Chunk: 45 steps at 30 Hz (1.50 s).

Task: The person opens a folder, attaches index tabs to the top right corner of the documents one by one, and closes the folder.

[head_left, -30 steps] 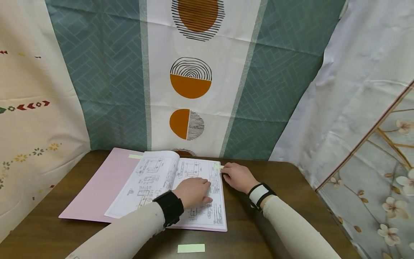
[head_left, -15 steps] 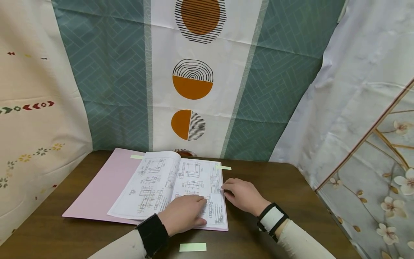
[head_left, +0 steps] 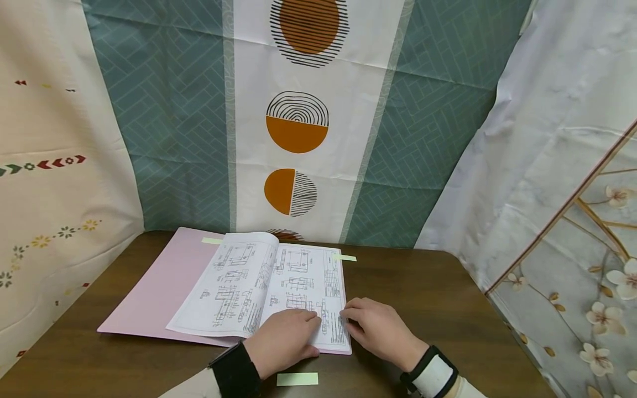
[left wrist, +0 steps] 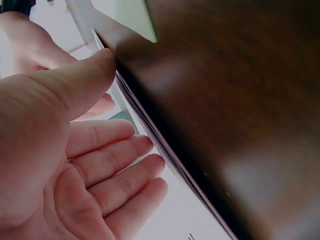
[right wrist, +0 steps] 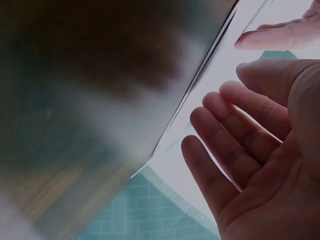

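Observation:
A pink folder (head_left: 149, 293) lies open with printed sheets of technical drawings, the right-hand page (head_left: 298, 268) flat and the left-hand page (head_left: 234, 276) curving up at the fold. My left hand (head_left: 285, 340) rests over the lower part of the right page; in the left wrist view its fingers (left wrist: 115, 160) are loosely extended, thumb by the paper's edge. At the right edge of that page, my right hand (head_left: 380, 330) touches with relaxed fingertips. Past this edge sticks out a pale green sticky tab (head_left: 346, 257). Neither hand grips anything.
Another pale green tab (head_left: 211, 241) is on the folder's upper left part. A green strip (head_left: 297, 379) lies on the brown table (head_left: 413, 282) near the front. Patterned cloth (head_left: 174, 138) hangs behind and at both sides.
My right hand has left the sticky tab and slid down along the page's right edge. My left hand has moved down toward the bottom of the page. The tab stays in place.

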{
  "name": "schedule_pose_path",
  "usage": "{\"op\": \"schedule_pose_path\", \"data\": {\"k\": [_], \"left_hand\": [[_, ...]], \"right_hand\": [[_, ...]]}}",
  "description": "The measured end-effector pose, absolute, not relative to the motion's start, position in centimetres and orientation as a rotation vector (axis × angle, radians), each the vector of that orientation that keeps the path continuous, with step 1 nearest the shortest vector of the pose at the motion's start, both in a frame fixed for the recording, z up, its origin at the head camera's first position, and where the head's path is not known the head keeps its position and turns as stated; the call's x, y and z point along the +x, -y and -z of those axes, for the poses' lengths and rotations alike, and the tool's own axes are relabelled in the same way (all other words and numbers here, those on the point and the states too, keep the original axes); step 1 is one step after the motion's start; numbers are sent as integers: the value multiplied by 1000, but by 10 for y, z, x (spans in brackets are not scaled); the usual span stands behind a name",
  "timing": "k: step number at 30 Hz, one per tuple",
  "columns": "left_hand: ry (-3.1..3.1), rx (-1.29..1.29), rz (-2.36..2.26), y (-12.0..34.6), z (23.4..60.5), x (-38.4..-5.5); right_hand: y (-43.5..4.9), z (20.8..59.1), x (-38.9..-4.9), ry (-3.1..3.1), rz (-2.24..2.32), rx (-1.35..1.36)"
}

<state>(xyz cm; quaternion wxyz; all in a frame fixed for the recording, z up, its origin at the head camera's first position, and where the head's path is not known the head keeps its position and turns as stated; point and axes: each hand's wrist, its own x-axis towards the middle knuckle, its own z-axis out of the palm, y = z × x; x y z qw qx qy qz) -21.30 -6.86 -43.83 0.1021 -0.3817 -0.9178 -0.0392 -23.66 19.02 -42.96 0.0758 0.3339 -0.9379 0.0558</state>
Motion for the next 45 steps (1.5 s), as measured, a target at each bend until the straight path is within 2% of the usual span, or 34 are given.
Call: {"op": "schedule_pose_path", "data": {"k": [20, 37, 45], "left_hand": [[2708, -1151, 192, 68, 441, -215], [2638, -1233, -14, 67, 437, -211], [2665, -1220, 56, 69, 436, -213]], "right_hand": [[-191, 435, -204, 2804, -245, 1011], [-188, 433, -204, 2817, -316, 974], [-189, 434, -204, 2825, -350, 953]]}}
